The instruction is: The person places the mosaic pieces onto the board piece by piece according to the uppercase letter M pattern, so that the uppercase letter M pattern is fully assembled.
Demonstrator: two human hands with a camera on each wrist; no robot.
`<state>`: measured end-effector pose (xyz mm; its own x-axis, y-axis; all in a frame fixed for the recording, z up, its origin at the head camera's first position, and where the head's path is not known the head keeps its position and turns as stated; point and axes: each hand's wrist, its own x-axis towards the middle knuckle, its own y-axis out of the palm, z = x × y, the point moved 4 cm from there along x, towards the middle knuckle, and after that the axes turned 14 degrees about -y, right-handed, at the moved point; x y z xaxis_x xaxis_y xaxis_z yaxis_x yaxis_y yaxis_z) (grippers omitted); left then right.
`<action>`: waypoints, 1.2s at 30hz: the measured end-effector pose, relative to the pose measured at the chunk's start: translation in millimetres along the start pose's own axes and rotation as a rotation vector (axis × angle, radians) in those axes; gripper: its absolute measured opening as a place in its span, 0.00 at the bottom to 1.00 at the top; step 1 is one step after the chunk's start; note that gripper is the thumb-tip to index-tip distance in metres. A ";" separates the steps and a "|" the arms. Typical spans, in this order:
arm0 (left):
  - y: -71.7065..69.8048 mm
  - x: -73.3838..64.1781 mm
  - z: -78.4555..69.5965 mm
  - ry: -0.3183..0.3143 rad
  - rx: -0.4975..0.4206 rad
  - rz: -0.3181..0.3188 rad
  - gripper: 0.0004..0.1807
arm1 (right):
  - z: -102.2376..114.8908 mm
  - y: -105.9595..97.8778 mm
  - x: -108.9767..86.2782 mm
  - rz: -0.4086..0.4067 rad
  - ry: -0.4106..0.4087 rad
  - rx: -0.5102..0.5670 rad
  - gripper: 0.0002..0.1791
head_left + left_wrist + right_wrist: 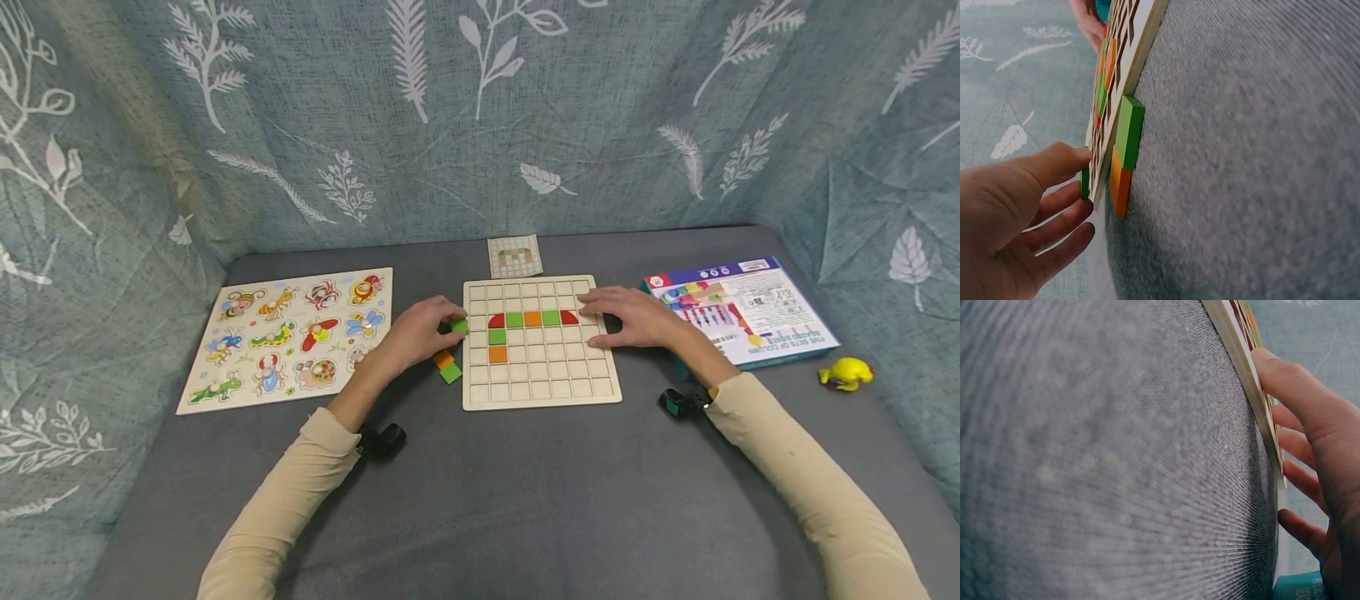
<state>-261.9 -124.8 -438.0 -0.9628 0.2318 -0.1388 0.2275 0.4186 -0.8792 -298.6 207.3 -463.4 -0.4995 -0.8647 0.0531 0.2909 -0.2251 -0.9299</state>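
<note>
My left hand (420, 332) pinches a green square tile (1085, 181) between thumb and fingers, at the left edge of a wooden grid board (542, 392). A row of red, green and orange tiles lies in the board's upper part, red rounded ones at its ends. Below its left end sit a green tile (497, 337) and an orange tile (498, 354). Just left of the board, a loose orange tile (444, 359) and green tile (451, 373) lie on the cloth. My right hand (636, 317) rests on the board's right edge, fingers spread and holding nothing.
A pattern card (514, 257) lies behind the board. To the left is an insect puzzle board (292, 333). On the right are a boxed set (750, 312) and a yellow toy (847, 373). A patterned curtain (450, 167) hangs behind the grey table (510, 500).
</note>
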 end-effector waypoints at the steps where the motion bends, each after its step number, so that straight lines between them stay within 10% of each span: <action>1: 0.3 0.2 -0.8 0.002 -0.002 0.002 0.18 | 0.0 0.2 0.0 -0.001 0.000 0.000 0.32; 36: 24.1 13.7 -47.8 0.148 0.042 0.036 0.14 | -1.3 1.6 0.1 -0.019 -0.017 -0.011 0.31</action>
<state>-262.7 -69.6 -439.3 -0.9214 0.3741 -0.1052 0.2527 0.3712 -0.8935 -299.2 207.4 -465.3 -0.4904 -0.8681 0.0768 0.2723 -0.2363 -0.9328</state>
